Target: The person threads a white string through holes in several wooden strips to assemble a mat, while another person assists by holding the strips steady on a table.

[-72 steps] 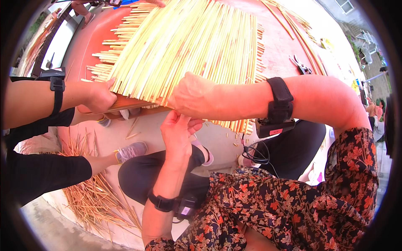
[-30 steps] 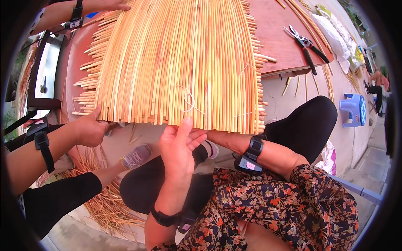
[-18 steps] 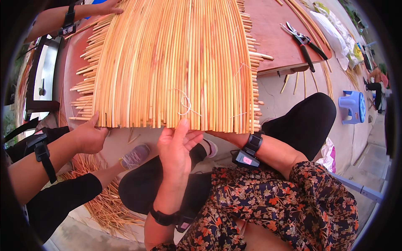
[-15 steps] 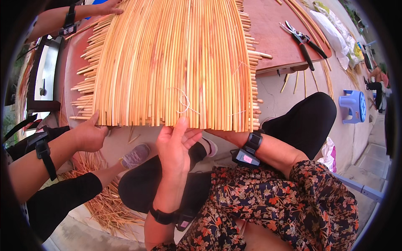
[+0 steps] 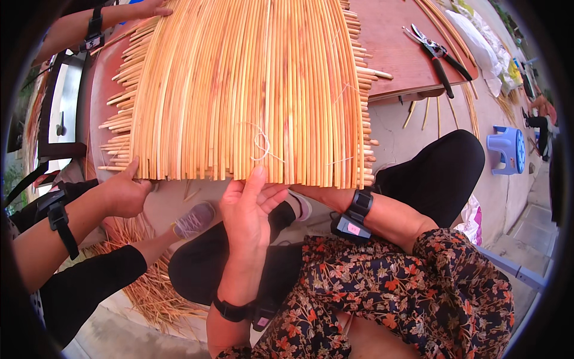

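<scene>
A mat of peeled sticks (image 5: 239,90), laid side by side over a crosswise layer, spans the middle of the view. My left hand (image 5: 248,206) pinches its near edge, thumb against the stick ends and fingers curled beside and below. A loose loop of white thread (image 5: 262,145) lies on the mat just above that thumb. My right hand (image 5: 314,192) reaches under the mat's near edge from the right; its fingers are hidden. At the near left corner, a co-worker's hand (image 5: 128,190) grips the mat, and the co-worker's other hand (image 5: 152,8) rests at its far left edge.
A reddish table (image 5: 397,75) holds up the mat and bears pruning shears (image 5: 439,57) on the right. Loose straw (image 5: 149,293) is heaped on the floor at lower left. A blue stool (image 5: 505,149) and white sacks (image 5: 475,42) stand to the right.
My left hand has shifted very slightly left, still at the mat's edge. The view has moved a little; otherwise the hands and mat stay nearly as they were.
</scene>
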Tool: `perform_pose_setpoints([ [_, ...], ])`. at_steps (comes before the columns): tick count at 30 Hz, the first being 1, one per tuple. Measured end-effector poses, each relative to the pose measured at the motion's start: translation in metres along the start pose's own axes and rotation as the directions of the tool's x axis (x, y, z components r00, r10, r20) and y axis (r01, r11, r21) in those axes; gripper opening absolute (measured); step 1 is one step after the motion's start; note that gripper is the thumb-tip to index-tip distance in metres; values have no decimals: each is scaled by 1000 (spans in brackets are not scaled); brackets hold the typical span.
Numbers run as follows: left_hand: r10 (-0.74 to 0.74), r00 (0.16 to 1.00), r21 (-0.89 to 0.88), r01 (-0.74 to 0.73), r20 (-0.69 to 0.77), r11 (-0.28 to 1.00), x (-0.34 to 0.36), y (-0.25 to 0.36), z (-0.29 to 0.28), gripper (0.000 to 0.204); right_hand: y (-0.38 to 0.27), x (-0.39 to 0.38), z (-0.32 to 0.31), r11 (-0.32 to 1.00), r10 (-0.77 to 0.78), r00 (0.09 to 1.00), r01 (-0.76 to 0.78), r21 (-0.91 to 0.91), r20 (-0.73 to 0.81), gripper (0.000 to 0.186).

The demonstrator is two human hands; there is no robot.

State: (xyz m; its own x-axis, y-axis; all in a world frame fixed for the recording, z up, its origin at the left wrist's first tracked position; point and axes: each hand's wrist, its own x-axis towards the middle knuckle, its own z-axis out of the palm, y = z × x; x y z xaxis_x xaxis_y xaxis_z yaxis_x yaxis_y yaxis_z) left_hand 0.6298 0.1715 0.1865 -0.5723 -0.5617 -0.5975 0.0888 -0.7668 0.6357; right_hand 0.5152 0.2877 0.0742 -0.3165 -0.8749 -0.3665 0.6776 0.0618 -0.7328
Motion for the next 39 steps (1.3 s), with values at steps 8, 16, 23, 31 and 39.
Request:
perform_pose_setpoints([
  [8, -7, 999, 14, 6, 37, 1000, 1, -3, -6, 21, -2, -6, -12, 990, 42, 997, -50, 133, 58, 17],
  [16, 21, 996, -6, -20, 92, 1000, 6, -6, -10, 20, 7, -7, -16, 936, 97, 981, -148, 321, 171, 18],
  [23, 45, 994, 2, -46, 98, 999, 5, -10, -13, 19, 11, -4, -14, 896, 75, 981, -145, 419, 178, 19],
  [31, 53, 985, -32, -48, 165, 998, 2, -9, -4, 20, 11, 1, -16, 867, 58, 984, -132, 481, 166, 21],
  [39, 212, 965, 160, -236, 153, 959, 4, -33, -23, 21, 13, 7, -13, 837, 54, 986, -132, 531, 160, 23],
])
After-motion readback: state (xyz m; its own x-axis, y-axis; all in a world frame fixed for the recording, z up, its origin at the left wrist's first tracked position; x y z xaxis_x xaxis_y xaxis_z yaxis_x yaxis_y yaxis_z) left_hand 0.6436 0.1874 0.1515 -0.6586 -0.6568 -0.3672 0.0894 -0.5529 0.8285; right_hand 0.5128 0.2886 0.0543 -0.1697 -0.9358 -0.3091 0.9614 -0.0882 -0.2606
